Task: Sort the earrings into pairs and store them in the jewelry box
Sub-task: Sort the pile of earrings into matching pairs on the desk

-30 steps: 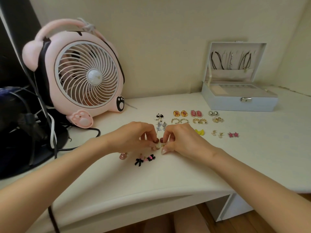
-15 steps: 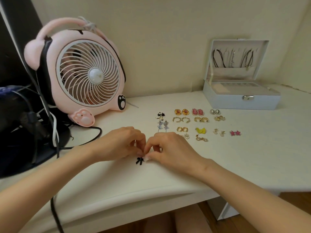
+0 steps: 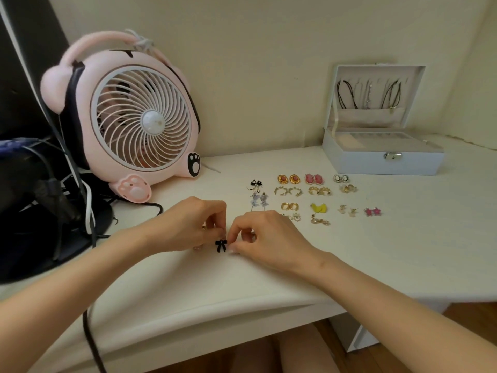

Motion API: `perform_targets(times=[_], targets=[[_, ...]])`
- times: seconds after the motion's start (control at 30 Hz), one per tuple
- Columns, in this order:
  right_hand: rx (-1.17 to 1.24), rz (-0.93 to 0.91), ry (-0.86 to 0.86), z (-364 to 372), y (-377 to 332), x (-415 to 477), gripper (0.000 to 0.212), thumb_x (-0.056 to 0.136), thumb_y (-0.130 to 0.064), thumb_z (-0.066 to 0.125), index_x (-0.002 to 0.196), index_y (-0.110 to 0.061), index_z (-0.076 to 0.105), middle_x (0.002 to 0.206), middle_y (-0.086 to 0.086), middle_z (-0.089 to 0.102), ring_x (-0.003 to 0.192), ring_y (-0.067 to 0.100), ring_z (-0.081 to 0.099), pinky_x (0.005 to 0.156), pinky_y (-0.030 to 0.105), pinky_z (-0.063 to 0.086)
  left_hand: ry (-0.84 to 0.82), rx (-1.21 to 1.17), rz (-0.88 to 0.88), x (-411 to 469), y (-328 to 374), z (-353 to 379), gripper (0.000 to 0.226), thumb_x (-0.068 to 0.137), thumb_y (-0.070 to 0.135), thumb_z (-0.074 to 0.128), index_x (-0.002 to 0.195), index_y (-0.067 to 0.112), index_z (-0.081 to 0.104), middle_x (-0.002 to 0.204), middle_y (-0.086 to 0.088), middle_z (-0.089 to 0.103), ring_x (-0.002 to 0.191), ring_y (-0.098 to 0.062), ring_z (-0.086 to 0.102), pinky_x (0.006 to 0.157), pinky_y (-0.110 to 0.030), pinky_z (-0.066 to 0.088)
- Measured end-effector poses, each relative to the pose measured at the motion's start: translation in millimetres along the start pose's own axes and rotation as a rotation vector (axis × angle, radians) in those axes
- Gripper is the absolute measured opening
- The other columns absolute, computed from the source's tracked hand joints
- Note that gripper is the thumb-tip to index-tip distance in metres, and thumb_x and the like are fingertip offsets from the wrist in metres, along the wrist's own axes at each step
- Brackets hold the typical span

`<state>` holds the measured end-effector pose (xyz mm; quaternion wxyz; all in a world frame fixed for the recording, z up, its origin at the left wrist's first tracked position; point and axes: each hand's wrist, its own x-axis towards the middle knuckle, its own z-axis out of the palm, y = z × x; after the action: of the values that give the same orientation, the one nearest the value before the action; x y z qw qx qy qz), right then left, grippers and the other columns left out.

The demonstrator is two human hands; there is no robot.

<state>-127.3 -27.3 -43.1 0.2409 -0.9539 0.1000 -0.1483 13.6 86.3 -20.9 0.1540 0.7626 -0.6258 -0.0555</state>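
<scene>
A black bow earring (image 3: 221, 245) hangs just above the white desk (image 3: 403, 251), between my two hands. My left hand (image 3: 188, 227) pinches it from the top left with thumb and forefinger. The curled fingertips of my right hand (image 3: 266, 238) pinch its right side. A small pinkish earring (image 3: 197, 248) peeks out under my left hand. Several earrings lie in pairs (image 3: 314, 197) in rows to the right of my hands. The pale blue jewelry box (image 3: 382, 164) stands open at the back right, with necklaces hanging in its lid.
A pink fan (image 3: 134, 122) with a paw foot stands at the back left. Black cables (image 3: 88, 332) and dark gear lie left of it and run off the desk's front edge. The wall is close behind.
Both hands moved from the far cluster toward me and to the left. They now hold one black bow earring; the second bow and a pink piece seen earlier are hidden.
</scene>
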Motion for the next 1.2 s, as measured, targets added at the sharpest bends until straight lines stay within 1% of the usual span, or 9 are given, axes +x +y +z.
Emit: perform_targets(times=[0.1, 0.17, 0.3, 0.47, 0.6, 0.77, 0.93, 1.1, 1.2], targets=[[-0.015, -0.002, 0.009, 2.9, -1.0, 1.5, 0.005, 0.08, -0.029, 0.068, 0.083, -0.026, 0.07, 0.075, -0.013, 0.054, 0.071, 0.005, 0.047, 0.062, 0.016, 0.034, -0.018, -0.01, -0.003, -1.2, 0.7, -0.5, 0.007, 0.084, 0.016, 0.061, 0.082, 0.02, 0.056, 0.071, 0.008, 0.063, 0.053, -0.009, 0.059, 0.061, -0.022, 0.047], [-0.019, 0.002, 0.01, 3.2, -0.8, 1.6, 0.005, 0.08, -0.028, 0.067, 0.083, -0.026, 0.07, 0.076, -0.013, 0.054, 0.073, 0.005, 0.048, 0.062, 0.021, 0.036, -0.01, -0.009, 0.012, -2.9, 2.4, -1.3, 0.009, 0.084, 0.014, 0.06, 0.082, 0.022, 0.057, 0.071, 0.011, 0.061, 0.06, -0.003, 0.056, 0.057, -0.014, 0.041], [0.005, 0.011, 0.054, -0.3, 3.0, -0.1, 0.005, 0.079, -0.024, 0.066, 0.08, -0.028, 0.069, 0.079, -0.011, 0.058, 0.069, 0.004, 0.047, 0.07, 0.026, 0.042, -0.005, -0.015, 0.007, -5.3, 4.7, -4.0, 0.01, 0.083, 0.014, 0.06, 0.08, 0.024, 0.06, 0.069, 0.014, 0.059, 0.065, 0.003, 0.054, 0.058, -0.009, 0.036], [0.031, 0.025, 0.1, -5.5, 10.1, -5.0, 0.007, 0.078, -0.023, 0.067, 0.074, -0.028, 0.066, 0.081, -0.011, 0.061, 0.065, -0.001, 0.045, 0.071, 0.027, 0.043, -0.023, -0.075, -0.01, -5.8, 9.6, -4.2, 0.009, 0.084, 0.017, 0.062, 0.078, 0.023, 0.061, 0.071, 0.011, 0.059, 0.058, 0.0, 0.055, 0.056, -0.015, 0.044], [0.099, 0.053, 0.158, -12.9, 15.4, -11.7, 0.019, 0.077, -0.027, 0.072, 0.065, -0.033, 0.058, 0.079, -0.011, 0.066, 0.06, -0.002, 0.047, 0.068, 0.027, 0.045, -0.038, -0.167, -0.059, -4.9, 17.1, -6.8, 0.012, 0.083, 0.025, 0.067, 0.073, 0.021, 0.06, 0.054, 0.011, 0.058, 0.048, -0.009, 0.055, 0.053, -0.025, 0.046], [0.257, 0.098, 0.205, -24.7, 19.9, -20.8, 0.013, 0.074, -0.026, 0.075, 0.067, -0.028, 0.065, 0.07, -0.011, 0.066, 0.056, -0.006, 0.05, 0.061, 0.019, 0.036, -0.174, -0.299, -0.103, -1.7, 42.9, -24.8, 0.014, 0.081, 0.028, 0.068, 0.072, 0.02, 0.063, 0.048, 0.014, 0.057, 0.043, 0.002, 0.048, 0.049, -0.019, 0.039], [0.316, 0.131, 0.231, -27.1, 26.6, -26.8, 0.012, 0.075, -0.022, 0.076, 0.068, -0.024, 0.067, 0.069, -0.007, 0.068, 0.059, -0.004, 0.051, 0.064, 0.023, 0.043, -0.328, -0.271, -0.207, 9.7, 52.9, -14.6, 0.018, 0.08, 0.031, 0.069, 0.067, 0.019, 0.066, 0.057, 0.008, 0.059, 0.045, 0.002, 0.048, 0.042, -0.009, 0.034], [0.354, 0.149, 0.224, -26.2, 30.8, -31.3, 0.009, 0.076, -0.018, 0.076, 0.071, -0.016, 0.069, 0.071, -0.005, 0.07, 0.062, -0.001, 0.056, 0.063, 0.023, 0.044, -0.27, -0.133, -0.275, 19.6, 49.9, 3.1, 0.024, 0.079, 0.036, 0.07, 0.064, 0.019, 0.061, 0.052, 0.009, 0.055, 0.031, -0.004, 0.036, 0.041, -0.02, 0.033], [0.392, 0.151, 0.22, -26.9, 31.9, -32.3, 0.008, 0.077, -0.015, 0.075, 0.073, -0.013, 0.069, 0.071, -0.003, 0.07, 0.064, 0.0, 0.059, 0.061, 0.02, 0.043, -0.189, -0.131, -0.244, 21.6, 53.5, 7.0, 0.021, 0.081, 0.028, 0.069, 0.076, 0.009, 0.063, 0.058, 0.004, 0.054, 0.029, -0.001, 0.039, 0.031, -0.012, 0.028]])
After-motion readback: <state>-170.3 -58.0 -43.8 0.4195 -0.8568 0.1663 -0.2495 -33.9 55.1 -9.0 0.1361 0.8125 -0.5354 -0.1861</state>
